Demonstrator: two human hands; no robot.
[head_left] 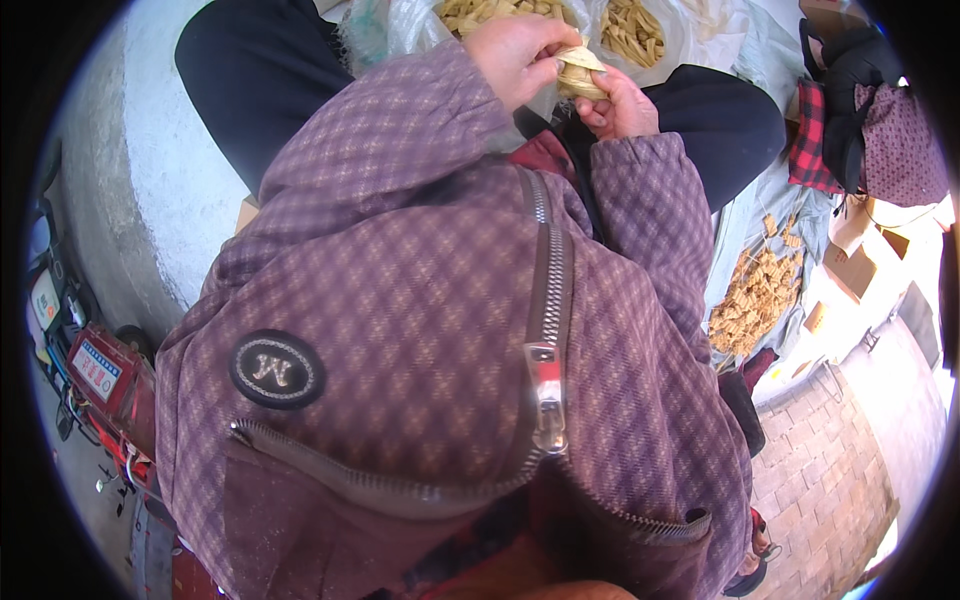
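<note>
Both my hands are on a small pale-yellow bundle of folded, flat dried strips (580,78), above my lap. My left hand (512,62) grips it from the left, thumb and fingers pinching its upper edge. On the other side, my right hand (622,104) closes on its lower right part, fingertips curled under it. Just beyond the hands, clear plastic bags hold similar strips: one heap (490,14) lies behind my left hand and another heap (632,34) behind my right.
To the right, a pile of tan plaited pieces (757,298) rests on plastic sheeting. Beside it are cardboard boxes (852,270) and another person with a red plaid sleeve (814,138). A red vehicle (108,370) stands at far left. My dark-trousered knees flank the bags.
</note>
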